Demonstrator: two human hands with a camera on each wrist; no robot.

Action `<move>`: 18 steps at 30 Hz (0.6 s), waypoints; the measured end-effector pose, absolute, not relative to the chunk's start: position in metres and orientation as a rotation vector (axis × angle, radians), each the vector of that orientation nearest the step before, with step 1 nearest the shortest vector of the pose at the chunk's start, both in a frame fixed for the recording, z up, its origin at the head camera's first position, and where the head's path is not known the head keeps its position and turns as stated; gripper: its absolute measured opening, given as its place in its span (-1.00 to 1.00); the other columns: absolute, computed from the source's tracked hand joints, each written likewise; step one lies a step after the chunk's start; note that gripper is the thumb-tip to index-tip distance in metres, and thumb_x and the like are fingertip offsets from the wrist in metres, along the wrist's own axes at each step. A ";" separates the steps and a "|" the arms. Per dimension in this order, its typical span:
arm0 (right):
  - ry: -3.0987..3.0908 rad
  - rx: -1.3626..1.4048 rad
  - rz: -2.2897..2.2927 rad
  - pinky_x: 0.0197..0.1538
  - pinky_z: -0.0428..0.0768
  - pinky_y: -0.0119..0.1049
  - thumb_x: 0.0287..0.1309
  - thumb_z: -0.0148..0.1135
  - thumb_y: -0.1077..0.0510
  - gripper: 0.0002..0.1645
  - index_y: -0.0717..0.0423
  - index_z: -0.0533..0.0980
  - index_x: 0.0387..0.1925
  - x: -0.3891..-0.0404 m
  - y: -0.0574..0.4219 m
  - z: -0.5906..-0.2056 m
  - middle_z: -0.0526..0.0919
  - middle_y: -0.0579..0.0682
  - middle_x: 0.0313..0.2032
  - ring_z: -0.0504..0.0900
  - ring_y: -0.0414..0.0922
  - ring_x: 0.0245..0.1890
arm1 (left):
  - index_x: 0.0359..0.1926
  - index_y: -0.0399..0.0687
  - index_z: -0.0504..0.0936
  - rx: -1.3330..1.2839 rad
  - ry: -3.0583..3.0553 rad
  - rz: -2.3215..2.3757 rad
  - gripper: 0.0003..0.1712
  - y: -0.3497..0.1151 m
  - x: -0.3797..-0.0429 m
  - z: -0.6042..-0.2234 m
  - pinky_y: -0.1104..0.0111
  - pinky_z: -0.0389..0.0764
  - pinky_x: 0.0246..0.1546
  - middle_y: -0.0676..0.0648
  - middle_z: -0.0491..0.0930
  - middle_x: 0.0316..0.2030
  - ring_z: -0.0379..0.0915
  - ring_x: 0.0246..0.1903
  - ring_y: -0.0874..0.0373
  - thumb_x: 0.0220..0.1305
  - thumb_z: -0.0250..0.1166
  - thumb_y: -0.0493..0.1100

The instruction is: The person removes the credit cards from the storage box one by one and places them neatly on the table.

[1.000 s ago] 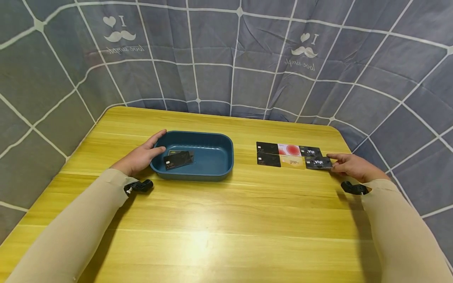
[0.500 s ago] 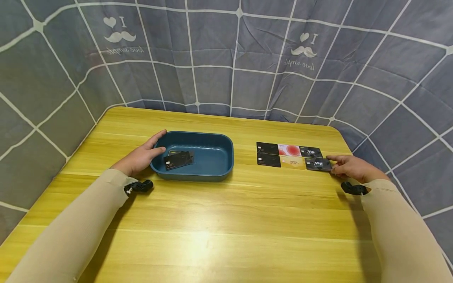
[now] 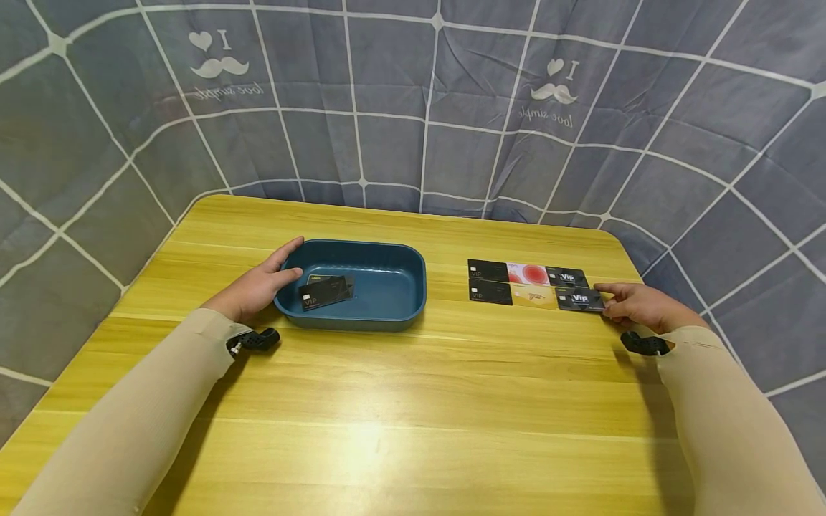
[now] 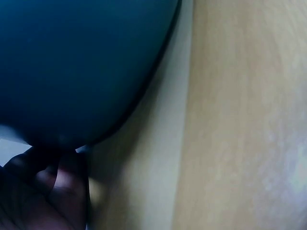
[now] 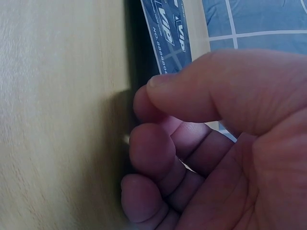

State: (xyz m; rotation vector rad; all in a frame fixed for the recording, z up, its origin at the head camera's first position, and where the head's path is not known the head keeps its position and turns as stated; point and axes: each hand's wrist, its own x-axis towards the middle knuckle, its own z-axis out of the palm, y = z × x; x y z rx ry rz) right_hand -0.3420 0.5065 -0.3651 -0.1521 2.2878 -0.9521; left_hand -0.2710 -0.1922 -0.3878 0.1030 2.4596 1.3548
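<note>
Right fingers point(image 5: 144, 105) pinch VIP card point(image 3: 578, 299), left fingers point(image 3: 287, 249) grip tray point(image 3: 351, 324); I judge six cards point(image 3: 530, 275) laid at its 3 o'clock, stragglers point(image 3: 325, 292) inside.

Looks like smooth, moulded plastic in the blue bin point(image 3: 387, 292), with a soft gloss inside. Seems thin, slick plastic in the VIP card point(image 3: 580, 299), glossy with pale reflections in the right wrist view. Appears duller on the plain black cards point(image 3: 490, 292). Shows streaked wood grain on the smooth tabletop point(image 3: 452, 401), shining brightly mid-surface. Reads as creased, matt cloth in the grey curtain point(image 3: 387, 79); as matt, stretchy-looking fabric in the beige sleeves point(image 3: 187, 373).
</note>
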 end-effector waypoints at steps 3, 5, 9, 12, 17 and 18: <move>2.261 -0.158 -0.988 -0.41 0.45 -0.27 0.34 0.16 0.37 0.02 0.41 -0.16 0.64 -0.342 0.506 -0.365 0.36 -0.07 -0.51 0.33 -0.18 -0.55 | 0.70 0.51 -0.33 0.099 2.466 1.347 -0.18 -0.192 -0.271 -0.389 -0.45 -0.25 0.54 -0.01 -0.51 0.71 -0.52 0.67 -0.34 0.71 -0.06 0.08; 2.252 -0.151 -0.998 -0.41 0.44 -0.28 0.34 0.15 0.39 0.03 0.42 -0.17 0.64 -0.338 0.504 -0.365 0.35 -0.07 -0.51 0.33 -0.18 -0.55 | 0.70 0.52 -0.33 0.100 2.466 1.343 -0.18 -0.193 -0.270 -0.389 -0.45 -0.25 0.53 -0.01 -0.50 0.71 -0.52 0.67 -0.34 0.71 -0.06 0.08; 2.253 -0.119 -1.004 -0.39 0.47 -0.28 0.34 0.15 0.38 0.02 0.41 -0.16 0.64 -0.332 0.501 -0.363 0.39 -0.06 -0.47 0.38 -0.17 -0.53 | 0.70 0.51 -0.33 0.110 2.451 1.354 -0.18 -0.196 -0.270 -0.389 -0.45 -0.25 0.54 0.00 -0.51 0.71 -0.54 0.68 -0.33 0.71 -0.06 0.06; 2.265 -0.107 -0.998 -0.38 0.46 -0.28 0.34 0.16 0.37 0.02 0.40 -0.17 0.65 -0.327 0.500 -0.363 0.38 -0.06 -0.47 0.38 -0.17 -0.52 | 0.70 0.50 -0.33 0.122 2.441 1.363 -0.18 -0.198 -0.269 -0.388 -0.44 -0.25 0.54 0.01 -0.52 0.71 -0.56 0.68 -0.32 0.71 -0.06 0.05; 2.299 -0.095 -1.002 -0.40 0.46 -0.28 0.36 0.18 0.34 -0.01 0.40 -0.10 0.64 -0.318 0.498 -0.365 0.37 -0.07 -0.49 0.36 -0.17 -0.53 | 0.70 0.50 -0.33 0.134 2.437 1.362 -0.18 -0.200 -0.267 -0.387 -0.42 -0.25 0.55 0.01 -0.51 0.71 -0.55 0.68 -0.30 0.71 -0.05 0.05; 2.310 -0.091 -1.002 -0.40 0.49 -0.28 0.38 0.20 0.32 -0.04 0.40 -0.04 0.63 -0.316 0.497 -0.365 0.40 -0.07 -0.48 0.38 -0.18 -0.52 | 0.70 0.49 -0.33 0.136 2.435 1.362 -0.18 -0.201 -0.266 -0.387 -0.42 -0.25 0.55 0.00 -0.51 0.71 -0.55 0.68 -0.31 0.71 -0.05 0.05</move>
